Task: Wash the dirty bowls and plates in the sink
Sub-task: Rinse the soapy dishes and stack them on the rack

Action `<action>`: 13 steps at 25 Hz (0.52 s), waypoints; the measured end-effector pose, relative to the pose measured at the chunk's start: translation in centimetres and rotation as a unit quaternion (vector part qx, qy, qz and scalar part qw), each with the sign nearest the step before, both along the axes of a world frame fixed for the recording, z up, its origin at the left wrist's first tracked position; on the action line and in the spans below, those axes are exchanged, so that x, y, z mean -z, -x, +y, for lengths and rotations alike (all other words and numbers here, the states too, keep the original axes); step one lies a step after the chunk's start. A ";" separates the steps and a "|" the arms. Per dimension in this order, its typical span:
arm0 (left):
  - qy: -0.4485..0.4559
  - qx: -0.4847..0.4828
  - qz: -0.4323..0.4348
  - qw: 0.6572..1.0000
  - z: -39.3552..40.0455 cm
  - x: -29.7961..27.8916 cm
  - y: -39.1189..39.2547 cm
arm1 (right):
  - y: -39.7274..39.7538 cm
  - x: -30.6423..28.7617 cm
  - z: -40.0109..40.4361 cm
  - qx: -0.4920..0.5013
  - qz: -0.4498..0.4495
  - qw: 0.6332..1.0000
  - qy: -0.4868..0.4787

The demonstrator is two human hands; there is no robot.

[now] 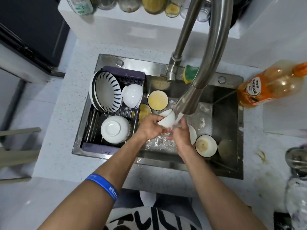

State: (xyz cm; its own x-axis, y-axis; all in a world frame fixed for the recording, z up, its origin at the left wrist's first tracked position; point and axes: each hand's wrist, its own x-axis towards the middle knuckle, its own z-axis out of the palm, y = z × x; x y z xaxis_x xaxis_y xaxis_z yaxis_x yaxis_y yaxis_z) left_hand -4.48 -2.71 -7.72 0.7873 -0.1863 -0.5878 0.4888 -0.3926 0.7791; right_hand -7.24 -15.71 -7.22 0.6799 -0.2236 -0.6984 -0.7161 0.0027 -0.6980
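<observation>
The small white bowl point(167, 120) sits tilted on its side under the faucet point(196, 90), right in the running water above the sink point(229, 113) basin, and it reads as glazed ceramic: stiff, fairly light for its size, breakable if it knocks the steel wall or the other crockery, and surely slick now that it is wet and perhaps soapy. The safest hold looks to be across the rim and foot, thumb inside and fingers wrapped on the outer curve, rather than a pinch on the thin lip alone. The left hand point(150, 126) does roughly that, gripping the bowl from its left side with fingers curled round the wall, forearm reaching in diagonally from the lower left with a blue wristband point(103, 185) well up the arm. The right hand point(180, 135) is just beside and below the bowl, in the stream, with the fingers pointing up toward it; they look loosely extended, rubbing or rinsing rather than gripping, though splashing water blurs the fingertips. More dirty pieces wait in the basin: a yellowish bowl point(157, 100) behind the hands and a dark-rimmed bowl point(205, 145) to the right. Clean ware stands in the drying rack point(93, 127) on the left, including a striped bowl point(106, 92), so the job seems partly done
</observation>
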 end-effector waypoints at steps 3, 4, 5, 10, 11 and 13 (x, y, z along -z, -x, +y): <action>-0.172 0.249 -0.194 0.933 0.6 -0.5 0.0 | 1.5 0.0 -3.2 -0.292 -0.214 0.905 0.224; -0.221 0.303 -0.226 0.899 0.9 -0.8 0.0 | 1.6 -0.1 -4.1 -0.347 -0.240 0.857 0.294; -0.256 0.346 -0.243 0.869 1.3 -1.2 0.0 | 1.8 0.0 -4.6 -0.378 -0.254 0.816 0.355; -0.327 0.462 -0.370 0.737 1.8 -1.5 0.4 | 2.7 -0.1 -4.3 -0.430 -0.341 0.704 0.451; -0.324 0.458 -0.391 0.730 1.9 -1.4 0.3 | 2.8 -0.2 -4.7 -0.434 -0.351 0.709 0.431; -0.213 0.360 -0.349 0.838 2.0 -0.7 0.6 | 3.3 -0.1 -5.2 -0.432 -0.342 0.719 0.424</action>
